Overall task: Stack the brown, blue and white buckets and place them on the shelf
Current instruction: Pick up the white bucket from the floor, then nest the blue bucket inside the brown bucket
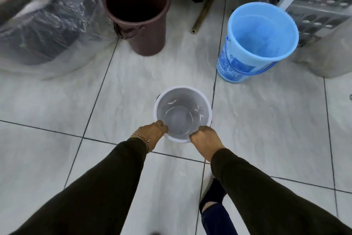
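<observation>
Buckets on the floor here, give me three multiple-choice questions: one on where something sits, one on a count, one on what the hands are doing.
1. Where does the blue bucket stand relative to the white bucket?
A. Farther away and to the right
B. Nested inside it
C. Nearer the person, to the left

2. How many buckets stand separately on the tiled floor?
A. One
B. Two
C. Three

3. What are the hands doing?
A. Both grip the white bucket's rim
B. Both hang free
C. One lifts the brown bucket

Answers:
1. A, the blue bucket sits up and right of the white one, by the grey crates.
2. C, brown, blue and white each stand apart, none nested.
3. A, the left hand and right hand close on the near rim.
</observation>
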A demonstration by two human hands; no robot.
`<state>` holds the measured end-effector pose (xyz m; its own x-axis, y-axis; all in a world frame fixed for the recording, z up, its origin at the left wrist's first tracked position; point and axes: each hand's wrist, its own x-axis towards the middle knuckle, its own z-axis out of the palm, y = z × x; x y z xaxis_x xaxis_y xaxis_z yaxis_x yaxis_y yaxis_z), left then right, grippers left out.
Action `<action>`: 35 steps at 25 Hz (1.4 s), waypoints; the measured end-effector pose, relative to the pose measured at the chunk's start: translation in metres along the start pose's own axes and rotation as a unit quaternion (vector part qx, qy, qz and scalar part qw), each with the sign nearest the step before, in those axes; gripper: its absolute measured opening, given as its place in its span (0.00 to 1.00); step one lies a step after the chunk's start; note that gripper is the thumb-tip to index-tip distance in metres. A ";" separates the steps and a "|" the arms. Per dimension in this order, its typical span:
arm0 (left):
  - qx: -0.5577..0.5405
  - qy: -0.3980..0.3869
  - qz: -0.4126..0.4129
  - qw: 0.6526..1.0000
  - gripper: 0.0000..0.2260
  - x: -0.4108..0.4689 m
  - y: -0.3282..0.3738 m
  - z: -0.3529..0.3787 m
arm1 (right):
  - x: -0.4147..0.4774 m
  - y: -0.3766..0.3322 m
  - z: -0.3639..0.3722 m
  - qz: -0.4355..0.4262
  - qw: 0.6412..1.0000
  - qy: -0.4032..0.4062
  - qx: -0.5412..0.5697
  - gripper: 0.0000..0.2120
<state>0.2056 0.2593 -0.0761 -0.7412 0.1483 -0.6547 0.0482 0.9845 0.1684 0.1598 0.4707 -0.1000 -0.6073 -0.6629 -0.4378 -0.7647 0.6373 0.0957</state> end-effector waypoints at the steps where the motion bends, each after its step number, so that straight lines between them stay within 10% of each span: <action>1: -0.003 -0.008 -0.011 1.000 0.28 -0.002 0.000 0.010 | -0.002 -0.003 0.001 -0.013 1.000 -0.001 -0.022 0.11; 6: -0.086 -0.003 -0.063 0.994 0.30 -0.017 0.000 0.003 | -0.011 0.016 -0.003 -0.043 0.982 0.060 0.176 0.20; 11: -0.318 0.094 -0.080 0.940 0.20 0.007 0.027 -0.076 | -0.027 0.098 -0.039 0.133 0.896 0.088 0.413 0.22; 17: -0.588 0.148 -0.131 0.784 0.20 0.120 0.110 -0.188 | -0.002 0.250 -0.069 0.433 0.613 0.229 0.619 0.23; 21: -0.658 0.156 -0.163 0.718 0.29 0.225 0.154 -0.235 | 0.034 0.337 -0.059 0.495 0.514 0.251 0.654 0.35; 24: -0.677 0.150 -0.184 0.696 0.28 0.286 0.171 -0.250 | 0.060 0.388 -0.041 0.482 0.525 0.206 0.670 0.42; 29: -0.549 0.163 -0.255 0.779 0.23 0.293 0.160 -0.241 | 0.071 0.415 -0.034 0.443 0.596 0.102 0.662 0.37; 35: -0.538 0.248 -0.216 0.777 0.22 0.195 0.127 -0.247 | 0.039 0.340 -0.093 0.373 0.700 0.263 0.549 0.27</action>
<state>-0.0982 0.3897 -0.0002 -0.7124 -0.4905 -0.5019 -0.6657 0.2461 0.7045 -0.1439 0.6244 -0.0013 -0.9660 0.1456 -0.2138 0.2578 0.6098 -0.7495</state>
